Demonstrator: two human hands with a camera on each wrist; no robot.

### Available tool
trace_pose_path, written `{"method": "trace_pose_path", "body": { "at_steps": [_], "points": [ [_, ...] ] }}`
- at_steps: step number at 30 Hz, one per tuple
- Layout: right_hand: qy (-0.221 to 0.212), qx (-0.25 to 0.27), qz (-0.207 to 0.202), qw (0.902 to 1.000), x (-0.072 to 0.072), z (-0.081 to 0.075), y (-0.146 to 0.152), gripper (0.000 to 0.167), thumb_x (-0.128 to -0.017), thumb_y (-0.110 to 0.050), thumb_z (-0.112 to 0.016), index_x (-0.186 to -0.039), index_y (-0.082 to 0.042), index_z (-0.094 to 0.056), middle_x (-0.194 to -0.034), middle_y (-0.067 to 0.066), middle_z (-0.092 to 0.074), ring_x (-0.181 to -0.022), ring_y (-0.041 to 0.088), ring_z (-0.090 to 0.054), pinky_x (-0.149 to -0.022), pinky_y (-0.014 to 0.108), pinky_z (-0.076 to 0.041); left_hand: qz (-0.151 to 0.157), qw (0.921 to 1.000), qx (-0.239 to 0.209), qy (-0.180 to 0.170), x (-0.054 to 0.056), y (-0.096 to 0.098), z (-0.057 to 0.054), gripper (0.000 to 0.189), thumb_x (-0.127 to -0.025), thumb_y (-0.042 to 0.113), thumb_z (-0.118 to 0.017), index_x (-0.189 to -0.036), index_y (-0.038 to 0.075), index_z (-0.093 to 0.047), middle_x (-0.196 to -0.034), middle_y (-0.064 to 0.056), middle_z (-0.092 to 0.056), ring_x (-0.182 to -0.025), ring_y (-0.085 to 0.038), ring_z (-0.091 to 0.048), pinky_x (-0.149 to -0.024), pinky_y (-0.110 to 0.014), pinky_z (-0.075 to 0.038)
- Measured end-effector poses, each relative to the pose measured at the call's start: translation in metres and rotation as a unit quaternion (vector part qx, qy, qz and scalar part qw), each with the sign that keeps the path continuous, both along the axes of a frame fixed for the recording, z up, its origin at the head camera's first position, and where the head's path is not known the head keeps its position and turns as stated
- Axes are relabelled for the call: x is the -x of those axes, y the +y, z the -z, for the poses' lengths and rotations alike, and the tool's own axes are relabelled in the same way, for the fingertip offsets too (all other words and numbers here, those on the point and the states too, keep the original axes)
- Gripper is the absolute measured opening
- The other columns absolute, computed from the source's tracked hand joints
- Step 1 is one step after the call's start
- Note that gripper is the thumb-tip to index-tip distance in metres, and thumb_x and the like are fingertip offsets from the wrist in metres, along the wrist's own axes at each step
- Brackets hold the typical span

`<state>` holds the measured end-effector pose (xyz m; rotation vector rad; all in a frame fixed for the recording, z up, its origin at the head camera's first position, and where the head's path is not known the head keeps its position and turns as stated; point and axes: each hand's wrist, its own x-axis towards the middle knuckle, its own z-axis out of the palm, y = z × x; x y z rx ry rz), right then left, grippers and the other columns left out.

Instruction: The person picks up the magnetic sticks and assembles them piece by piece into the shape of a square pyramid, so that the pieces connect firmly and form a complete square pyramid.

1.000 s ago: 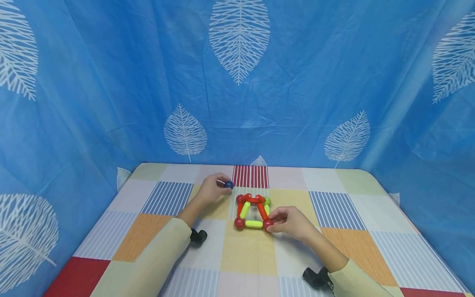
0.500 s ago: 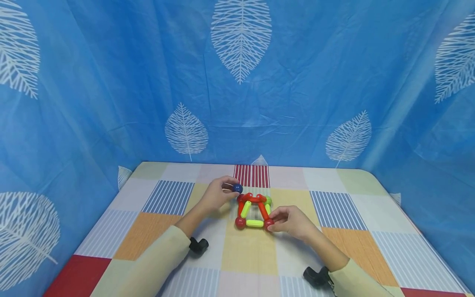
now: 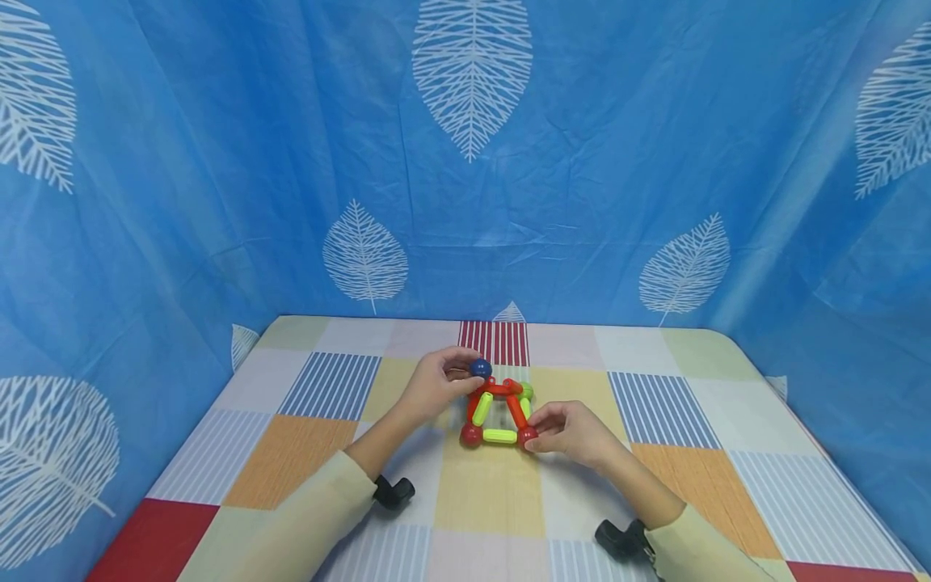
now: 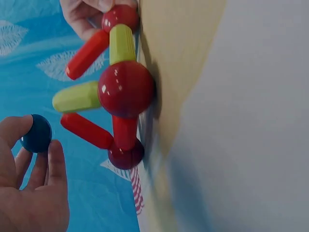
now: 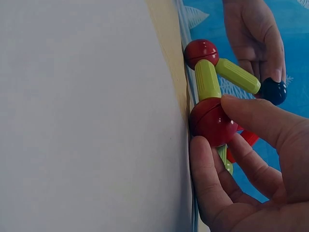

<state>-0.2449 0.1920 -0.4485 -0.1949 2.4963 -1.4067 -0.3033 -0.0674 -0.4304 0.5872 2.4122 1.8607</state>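
Observation:
My left hand [image 3: 431, 390] pinches a blue ball [image 3: 481, 369] between thumb and fingertips, over the far left of a small ball-and-rod frame. In the left wrist view a gap shows between that ball [image 4: 37, 134] and the leaning rods. With thumb and fingers my right hand [image 3: 575, 435] grips the frame's near right red ball [image 5: 212, 122]. Another red ball [image 3: 471, 436] marks the near left corner, joined by a yellow-green rod [image 3: 500, 436]. At the far corners are a red ball [image 4: 126, 155] and a green ball [image 3: 526, 391]. Red and yellow-green rods slant up and inward.
Under the frame lies a patchwork tablecloth [image 3: 487, 493] covering the table. Blue curtains [image 3: 465, 242] with white leaf prints hang behind and at both sides. Each wrist wears a black device, one at the left [image 3: 395, 492] and one at the right [image 3: 622, 541].
My left hand has brought the blue ball rightward, from beyond the frame's far left to over its upper rods. My right hand keeps its grip on the red ball.

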Motion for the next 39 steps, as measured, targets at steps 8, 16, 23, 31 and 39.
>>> {"method": "trace_pose_path", "body": {
  "at_steps": [8, 16, 23, 31, 39],
  "points": [
    [0.000, 0.002, -0.007, 1.0000, 0.001, 0.000, 0.001, 0.030, -0.078, -0.011, -0.088, -0.104, -0.004, -0.073, -0.091, 0.004, -0.074, -0.085, 0.017, -0.065, -0.075, 0.030, -0.055, -0.009, 0.9972, 0.071, 0.022, -0.008, 0.010, -0.002, 0.031, -0.090, 0.016, -0.080, -0.120, 0.015, -0.072, -0.114, -0.004, -0.073, -0.106, -0.027, -0.068, -0.091, -0.037, -0.060],
    [-0.001, 0.004, -0.009, 1.0000, 0.002, -0.001, 0.001, 0.030, -0.079, -0.012, -0.088, -0.103, -0.004, -0.073, -0.091, 0.004, -0.074, -0.085, 0.018, -0.065, -0.075, 0.030, -0.055, -0.001, 0.9942, 0.100, 0.039, -0.013, 0.020, -0.001, 0.035, -0.087, 0.016, -0.082, -0.121, 0.015, -0.072, -0.119, -0.004, -0.070, -0.109, -0.031, -0.064, -0.091, -0.042, -0.060],
    [0.002, 0.003, -0.013, 0.9999, 0.002, 0.000, 0.001, 0.030, -0.079, -0.013, -0.088, -0.103, -0.004, -0.073, -0.092, 0.004, -0.074, -0.085, 0.018, -0.065, -0.076, 0.030, -0.055, -0.005, 0.9916, 0.118, 0.051, -0.014, 0.024, 0.001, 0.036, -0.086, 0.013, -0.083, -0.120, 0.011, -0.071, -0.119, -0.007, -0.068, -0.102, -0.025, -0.064, -0.088, -0.036, -0.061],
    [-0.007, 0.013, -0.009, 0.9999, 0.003, 0.000, 0.000, 0.030, -0.080, -0.013, -0.087, -0.105, -0.004, -0.073, -0.094, 0.005, -0.074, -0.085, 0.018, -0.065, -0.077, 0.030, -0.056, -0.005, 0.9898, 0.135, 0.046, -0.014, 0.026, 0.003, 0.035, -0.087, 0.016, -0.083, -0.120, 0.013, -0.070, -0.114, -0.003, -0.067, -0.095, -0.018, -0.063, -0.083, -0.028, -0.060],
    [-0.009, 0.017, -0.009, 0.9998, 0.002, -0.001, 0.000, 0.030, -0.080, -0.012, -0.087, -0.105, -0.004, -0.073, -0.094, 0.006, -0.074, -0.085, 0.018, -0.066, -0.077, 0.030, -0.057, -0.001, 0.9902, 0.132, 0.045, -0.014, 0.027, 0.005, 0.033, -0.088, 0.015, -0.081, -0.119, 0.012, -0.069, -0.111, -0.002, -0.067, -0.096, -0.017, -0.065, -0.086, -0.030, -0.060]
  ]
}}
